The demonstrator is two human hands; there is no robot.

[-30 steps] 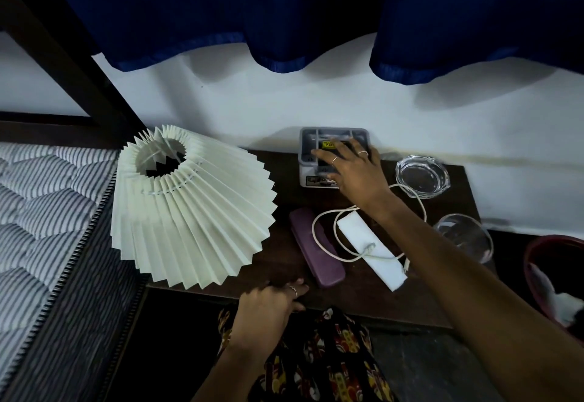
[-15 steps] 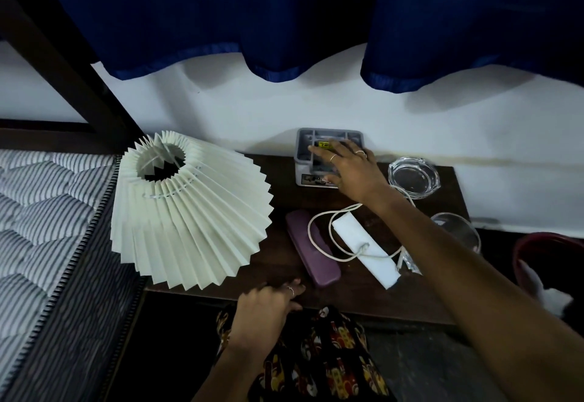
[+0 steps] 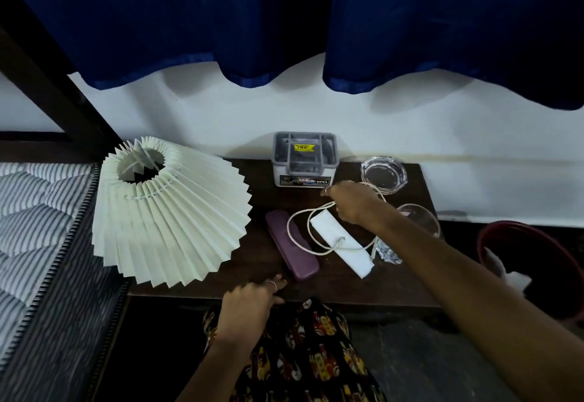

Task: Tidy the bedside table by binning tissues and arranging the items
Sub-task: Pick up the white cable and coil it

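The dark wooden bedside table (image 3: 341, 289) carries a grey organiser box (image 3: 305, 161) at the back. In front of it lie a purple case (image 3: 290, 253), a looped white cable (image 3: 297, 239) and a flat white folded piece (image 3: 346, 251). My right hand (image 3: 352, 202) hovers low over the cable's far loop with fingers curled down; whether they grip it is unclear. My left hand (image 3: 249, 302) rests empty on the table's front edge. White tissues (image 3: 513, 277) lie in a red bin (image 3: 493, 228) to the right.
A pleated white lampshade (image 3: 170, 212) fills the table's left side. A glass ashtray (image 3: 384, 174), a clear tumbler (image 3: 422, 221) and a crumpled foil wrapper (image 3: 387, 253) stand at the right. A striped mattress (image 3: 31, 212) borders the left; blue curtains (image 3: 284, 22) hang above.
My right hand left the top of the grey organiser box and drew back and down over the white cable. My left hand stayed on the table edge.
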